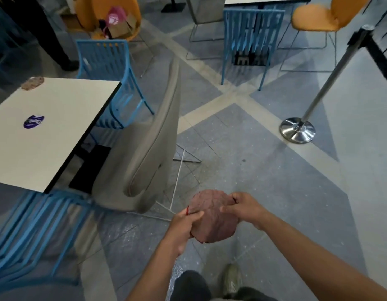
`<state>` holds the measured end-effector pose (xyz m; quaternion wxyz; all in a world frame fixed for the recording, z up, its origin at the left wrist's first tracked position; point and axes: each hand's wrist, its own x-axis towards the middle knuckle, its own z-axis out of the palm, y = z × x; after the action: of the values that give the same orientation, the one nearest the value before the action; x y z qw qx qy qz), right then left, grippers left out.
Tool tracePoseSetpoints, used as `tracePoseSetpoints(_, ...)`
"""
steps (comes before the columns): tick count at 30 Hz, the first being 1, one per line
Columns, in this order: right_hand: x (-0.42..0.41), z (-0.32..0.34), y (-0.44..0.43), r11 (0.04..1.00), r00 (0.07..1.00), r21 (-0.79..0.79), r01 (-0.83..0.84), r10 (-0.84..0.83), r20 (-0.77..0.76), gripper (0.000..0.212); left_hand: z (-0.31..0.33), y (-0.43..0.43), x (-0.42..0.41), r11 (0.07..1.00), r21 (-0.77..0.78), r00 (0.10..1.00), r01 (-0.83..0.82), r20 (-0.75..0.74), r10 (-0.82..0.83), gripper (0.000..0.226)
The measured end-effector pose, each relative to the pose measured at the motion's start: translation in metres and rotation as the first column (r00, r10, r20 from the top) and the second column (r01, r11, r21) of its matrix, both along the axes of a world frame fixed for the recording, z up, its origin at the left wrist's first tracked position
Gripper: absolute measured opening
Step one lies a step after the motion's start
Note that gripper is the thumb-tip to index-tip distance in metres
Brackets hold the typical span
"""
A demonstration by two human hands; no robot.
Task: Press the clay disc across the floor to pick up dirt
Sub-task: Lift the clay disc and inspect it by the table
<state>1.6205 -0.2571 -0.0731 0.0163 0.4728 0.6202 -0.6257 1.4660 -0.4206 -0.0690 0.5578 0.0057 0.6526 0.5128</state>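
Clay disc [212,218] was up in both hands, low and centre, held above the grey floor [275,181] and not pressed to it. It was reddish-brown, roughly round, with a wrinkled top face turned towards the camera. The left hand [185,222] gripped the near left edge, thumb laid across the top and fingers tucked underneath. The right hand [242,208] pinched the far right rim, fingers curled over it and thumb pointing left along the surface. A sliver of red showed at the disc's left edge beside the left thumb; what it was, I could not tell.

Below the disc, at the near edge, a pale shoe [231,279] stood on the floor. Pale beige bands crossed the grey tiles further out. Just left of the hands a grey chair [149,135] stood on thin white wire legs, its back turned towards the hands. Left of that was a white table [57,131], with a purple sticker [34,122] on its top and a small brownish lump [32,83] at its far corner. A blue chair [110,68] stood at the table's far side. On the right, well apart from the hands, a stanchion [297,129] stood on its chrome base. An orange chair [314,16] sat at far right.
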Motion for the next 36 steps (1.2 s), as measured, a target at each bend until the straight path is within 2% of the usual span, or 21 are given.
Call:
tracePoseSetpoints(8, 0.0, -0.003, 0.056, 0.994, 0.994, -0.036, 0.104, -0.105, -0.011, 0.017, -0.002, 0.075, -0.013, 0.998, -0.01, 0.998, 0.069, -0.009, -0.069, 0.03)
tracePoseSetpoints(21, -0.054, -0.005, 0.193, 0.977, 0.976, 0.029, 0.212, -0.213, 0.049, 0.016, -0.016, 0.236, -0.085, 0.979, 0.026, 0.977, 0.204, 0.064, -0.205, 0.026)
tracePoseSetpoints(30, -0.115, 0.022, 0.29, 0.973, 0.975, 0.05, 0.224, -0.223, -0.023, 0.019, -0.003, 0.334, -0.142, 0.987, 0.078, 0.989, 0.141, 0.038, -0.145, 0.025)
tracePoseSetpoints(36, -0.142, 0.02, 0.364, 0.988, 0.988, 0.038, 0.151, -0.15, -0.033, 0.021, -0.005, 0.395, -0.166, 0.995, 0.071, 0.997, 0.074, 0.012, -0.075, 0.025)
